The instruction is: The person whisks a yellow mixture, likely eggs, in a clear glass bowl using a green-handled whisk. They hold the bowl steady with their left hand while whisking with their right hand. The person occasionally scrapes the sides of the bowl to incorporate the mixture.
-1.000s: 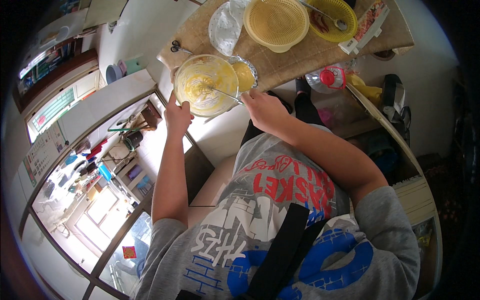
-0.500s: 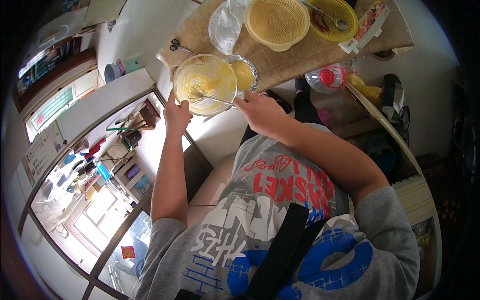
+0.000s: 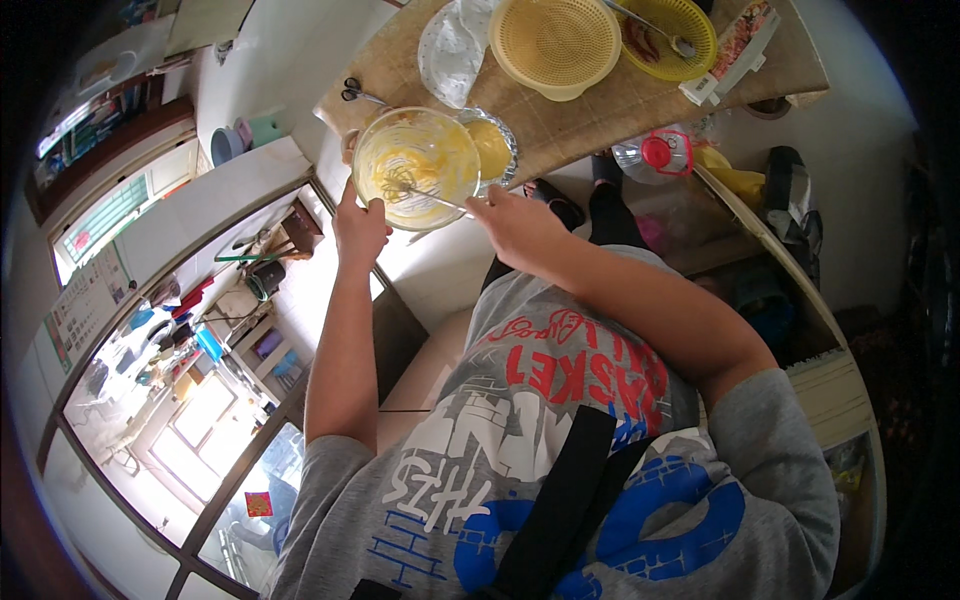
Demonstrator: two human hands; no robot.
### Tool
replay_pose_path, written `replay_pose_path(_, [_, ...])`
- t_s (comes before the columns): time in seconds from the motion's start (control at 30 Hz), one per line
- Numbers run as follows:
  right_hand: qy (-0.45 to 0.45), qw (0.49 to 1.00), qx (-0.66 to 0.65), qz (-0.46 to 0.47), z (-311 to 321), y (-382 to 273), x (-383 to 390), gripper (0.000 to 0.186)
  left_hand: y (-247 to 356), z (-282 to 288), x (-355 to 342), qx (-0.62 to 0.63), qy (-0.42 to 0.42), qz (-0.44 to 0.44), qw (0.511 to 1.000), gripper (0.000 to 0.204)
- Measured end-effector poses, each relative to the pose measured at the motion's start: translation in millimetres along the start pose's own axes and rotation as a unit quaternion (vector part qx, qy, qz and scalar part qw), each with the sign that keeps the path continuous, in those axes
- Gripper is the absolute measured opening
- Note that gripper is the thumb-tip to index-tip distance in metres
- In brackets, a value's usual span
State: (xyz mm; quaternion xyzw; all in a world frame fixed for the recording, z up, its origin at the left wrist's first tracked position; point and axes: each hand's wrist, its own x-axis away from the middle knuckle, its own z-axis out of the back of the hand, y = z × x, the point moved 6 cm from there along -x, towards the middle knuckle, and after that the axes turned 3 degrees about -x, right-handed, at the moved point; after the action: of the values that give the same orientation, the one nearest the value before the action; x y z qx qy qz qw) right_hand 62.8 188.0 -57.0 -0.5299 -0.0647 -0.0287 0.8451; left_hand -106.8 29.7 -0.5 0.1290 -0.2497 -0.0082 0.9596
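Whisk [image 3: 437, 199] Was Down in Yellow Mixture [image 3: 425, 155]!

Nearest, the right hand [image 3: 522, 230] had its fingers wrapped around the whisk's handle! The left hand [image 3: 362, 230] gripped the clear bowl [image 3: 458, 137] by its near-left side, wires inside, right at the table's [image 3: 560, 130] edge! Beyond lay a foil-rimmed dish [image 3: 513, 160], then scissors [image 3: 355, 92], and farther back, a cream basket [image 3: 555, 45]!

Large printed lettering in red, white and blue spreads over the grey T-shirt [image 3: 520, 420]. Small print on the wall chart [image 3: 92, 308] and on the long carton [image 3: 735, 55] near the table's [image 3: 565, 128] right end is too fine to read.
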Motion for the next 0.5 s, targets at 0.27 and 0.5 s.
replay_pose_path(0.27, [0.006, 1.000, -0.023, 0.003, -6, 0, 0, 0.039, -12, -1, -6, 0.008, -0.001, -0.005, 1.000, 0.060])
replay_pose_path(0.5, [-0.014, 1.000, 0.023, -0.013, 7, 0, -3, 0.040, -17, 1, -3, 0.021, -0.008, -0.007, 1.000, 0.059])
